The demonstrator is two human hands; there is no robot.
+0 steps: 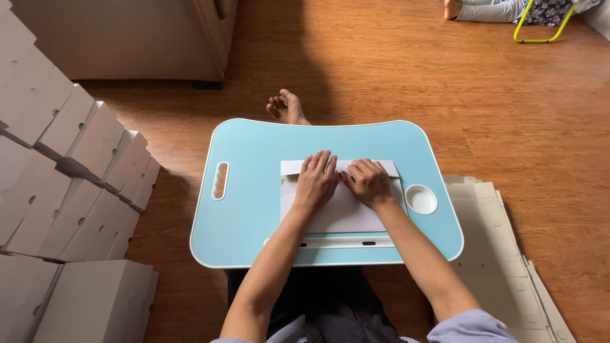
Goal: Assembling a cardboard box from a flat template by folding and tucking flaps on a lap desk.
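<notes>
A flat white cardboard sheet (343, 213) was laid at the middle of the blue lap table (254, 209). It was pinned flat by the left hand (316, 181), fingers extended, while the right hand (367, 181), fingers curled, pressed its far fold down.

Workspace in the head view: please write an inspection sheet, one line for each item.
Surface: light blue lap table on a wooden floor, with a handle slot and a white cup recess.
Job's things: white cardboard sheet lying flat on the table.
Clutter: folded white boxes stacked at the left; flat cardboard blanks at the right.
Grippers: left hand and right hand both press on the sheet.
Cables: nothing seen.
Surroundings: another person's foot and a yellow frame far right.
</notes>
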